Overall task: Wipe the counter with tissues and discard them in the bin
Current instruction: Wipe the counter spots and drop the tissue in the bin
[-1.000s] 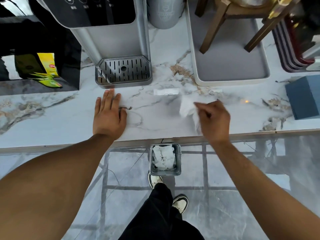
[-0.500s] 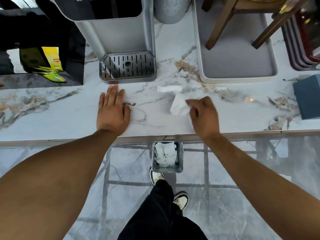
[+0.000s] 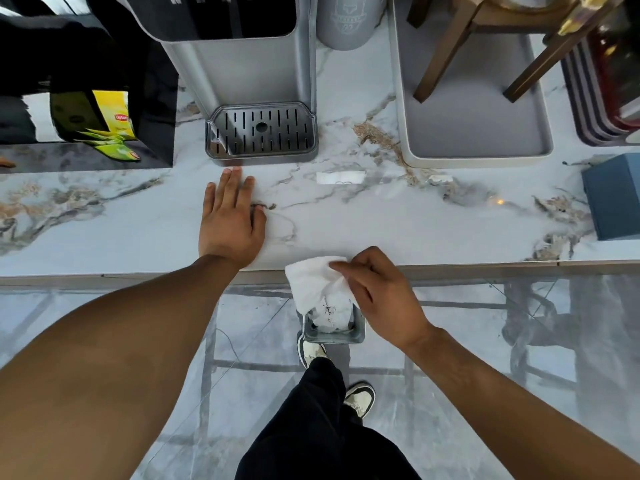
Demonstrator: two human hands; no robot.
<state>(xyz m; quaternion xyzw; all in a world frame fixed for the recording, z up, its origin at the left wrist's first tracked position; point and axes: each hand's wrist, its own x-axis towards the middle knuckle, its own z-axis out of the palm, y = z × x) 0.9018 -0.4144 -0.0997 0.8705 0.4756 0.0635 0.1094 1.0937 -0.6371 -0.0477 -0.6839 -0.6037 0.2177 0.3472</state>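
One white tissue (image 3: 313, 278) is in the person's right hand (image 3: 377, 296), pinched between thumb and fingertips at its upper edge. It is soft and crumpled, hanging past the front edge of the marble counter (image 3: 381, 223), directly above a small grey bin (image 3: 358, 329) on the floor. Inside the bin lies more white paper (image 3: 329, 315) with dark marks on it. The left hand (image 3: 230, 220) lies flat on the counter, palm down, fingers together and stretched toward the drip tray (image 3: 261, 133) of a grey machine (image 3: 242, 60). The hanging tissue covers the back part of the bin, and the right hand covers the tissue's right side. The machine's top is cut off. A blue box (image 3: 613, 199) on the right is only partly in view.
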